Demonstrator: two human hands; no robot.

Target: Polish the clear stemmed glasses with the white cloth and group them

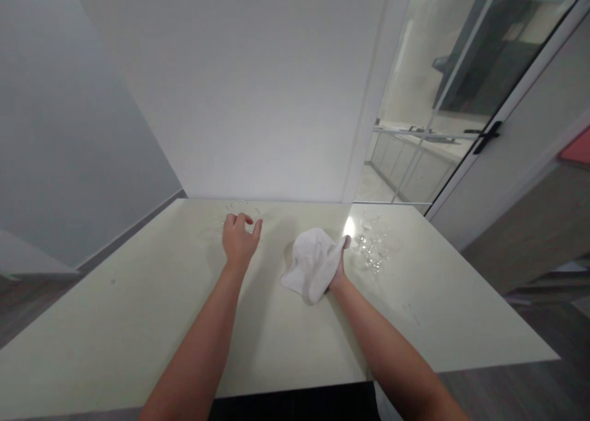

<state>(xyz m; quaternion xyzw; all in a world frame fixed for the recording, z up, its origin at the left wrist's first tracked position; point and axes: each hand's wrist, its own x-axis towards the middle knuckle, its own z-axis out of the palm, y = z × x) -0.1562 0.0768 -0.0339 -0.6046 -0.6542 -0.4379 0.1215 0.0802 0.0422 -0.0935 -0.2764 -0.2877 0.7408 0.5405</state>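
1 white cloth (313,261), lower centre of frame: likely light, soft; best held by 1 edge. Right hand (340,273) clamped on it; left hand (240,236) apart, unclenched.

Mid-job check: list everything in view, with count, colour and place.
Cloth: one, white, held at table centre
Shiny patch: one, clear, possibly liquid, right of the cloth
Faint marks: count unclear, clear, by the left hand
Table: one, pale cream, under both hands
Walls: two, white ahead, grey left
Glass-paned door: one, white-framed, ahead right
Door handle: one, black, on the door
Cabinets: count unclear, pale, beyond the glass
Red object: one, red, right edge
Floor: one, grey-brown, around the table
Dark clothing: black, bottom edge
Left hand: one, bare, left of the cloth
Right hand: one, bare, gripping the cloth
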